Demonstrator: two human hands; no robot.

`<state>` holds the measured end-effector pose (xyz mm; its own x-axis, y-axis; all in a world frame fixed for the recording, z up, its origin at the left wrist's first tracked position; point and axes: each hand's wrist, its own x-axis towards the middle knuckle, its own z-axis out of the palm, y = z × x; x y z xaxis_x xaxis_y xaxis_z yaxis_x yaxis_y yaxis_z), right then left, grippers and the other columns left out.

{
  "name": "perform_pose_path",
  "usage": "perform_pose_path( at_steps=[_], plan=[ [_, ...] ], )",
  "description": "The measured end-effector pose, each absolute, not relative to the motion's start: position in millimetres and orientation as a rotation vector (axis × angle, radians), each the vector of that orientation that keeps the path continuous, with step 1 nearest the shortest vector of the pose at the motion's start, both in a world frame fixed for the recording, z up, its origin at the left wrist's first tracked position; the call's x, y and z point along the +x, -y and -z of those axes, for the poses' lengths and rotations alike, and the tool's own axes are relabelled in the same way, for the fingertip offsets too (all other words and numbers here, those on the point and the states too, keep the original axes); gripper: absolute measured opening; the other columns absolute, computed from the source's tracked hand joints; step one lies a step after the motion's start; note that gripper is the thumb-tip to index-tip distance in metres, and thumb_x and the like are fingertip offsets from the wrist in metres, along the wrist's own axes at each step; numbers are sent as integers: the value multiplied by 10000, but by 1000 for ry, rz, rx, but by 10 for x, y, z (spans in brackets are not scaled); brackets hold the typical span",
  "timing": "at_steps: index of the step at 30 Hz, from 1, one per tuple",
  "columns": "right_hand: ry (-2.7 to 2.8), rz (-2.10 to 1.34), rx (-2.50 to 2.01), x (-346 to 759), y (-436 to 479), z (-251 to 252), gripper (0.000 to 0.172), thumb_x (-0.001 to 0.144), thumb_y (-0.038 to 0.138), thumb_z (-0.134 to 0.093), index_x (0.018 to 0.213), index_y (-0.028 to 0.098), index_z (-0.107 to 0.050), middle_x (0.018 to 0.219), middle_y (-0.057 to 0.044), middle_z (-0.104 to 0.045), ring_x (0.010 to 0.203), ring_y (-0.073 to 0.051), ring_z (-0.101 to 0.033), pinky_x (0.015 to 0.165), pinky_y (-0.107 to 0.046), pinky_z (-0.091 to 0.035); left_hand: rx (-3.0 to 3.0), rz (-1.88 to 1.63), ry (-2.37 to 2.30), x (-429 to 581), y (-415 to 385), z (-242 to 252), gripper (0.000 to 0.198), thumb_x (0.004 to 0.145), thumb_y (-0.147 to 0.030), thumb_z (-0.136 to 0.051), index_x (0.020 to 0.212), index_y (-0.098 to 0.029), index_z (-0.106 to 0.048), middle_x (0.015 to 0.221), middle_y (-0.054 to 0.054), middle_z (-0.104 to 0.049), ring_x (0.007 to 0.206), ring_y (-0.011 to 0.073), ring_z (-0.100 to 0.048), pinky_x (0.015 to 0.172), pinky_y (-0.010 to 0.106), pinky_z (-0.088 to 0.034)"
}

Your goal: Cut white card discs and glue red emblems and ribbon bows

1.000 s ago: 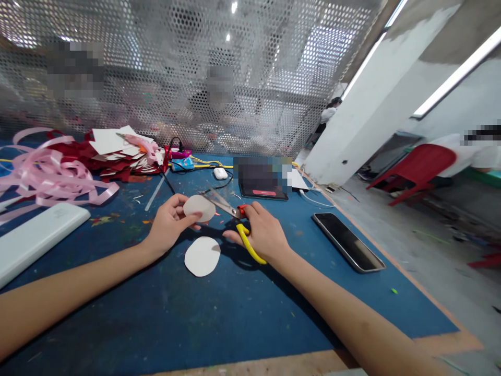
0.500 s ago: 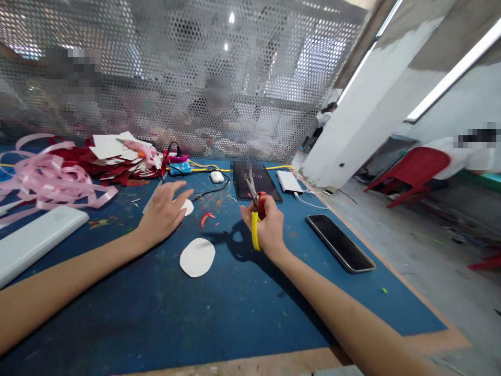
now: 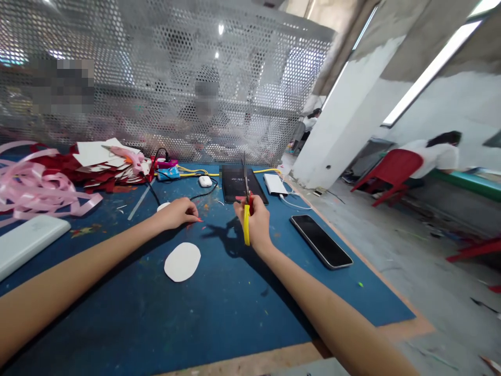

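Faces a wide perforated metal screen behind the far edge of the work; has a white pillar past the end of it, to the right; works at a blue-topped bench edged in tan at the front and right; has a red chair off to the right, and on it a person in a white top leaning forward; has a loose heap of pink ribbon at the left of the bench, just beside a pile of red and white sheets; has a long white block in front of the ribbon; has a dark tablet lying at the back and a phone lying flat near the right edge; wraps the right hand around scissors by the red and yellow handles, blades pointing away before the tablet; bends the left hand low over the bench, thumb and fingers drawn together; has a white paper oval lying flat between both arms, and a second white piece partly hidden behind the left wrist; has a red scrap at the left fingertips; cannot tell whether pinches or only touches it
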<state>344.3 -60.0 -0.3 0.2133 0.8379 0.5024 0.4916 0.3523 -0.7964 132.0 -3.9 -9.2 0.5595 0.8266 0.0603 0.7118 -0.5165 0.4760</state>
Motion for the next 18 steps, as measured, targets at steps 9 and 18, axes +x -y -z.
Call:
perform_pose_path(
  at_steps=[9,18],
  plan=[
    [1441,-362,-1317,3466,560,29,285,675,441,-560,761,179,-490,632,28,-499,560,-103,-407,555,-235,-368,2462,-475,-1233,1347,192,28,213,802,-298,-464,702,-167,-599,734,50,-641,747,194,-582,649,255,-385],
    [1374,-382,-1311,3510,502,18,313,674,451,-572,785,164,-512,724,-13,-561,606,-119,-462,595,-245,-378,2664,-527,-1248,1429,422,-9,192,840,-195,-419,903,-195,-601,845,36,-671,785,188,-612,669,264,-412]
  ],
)
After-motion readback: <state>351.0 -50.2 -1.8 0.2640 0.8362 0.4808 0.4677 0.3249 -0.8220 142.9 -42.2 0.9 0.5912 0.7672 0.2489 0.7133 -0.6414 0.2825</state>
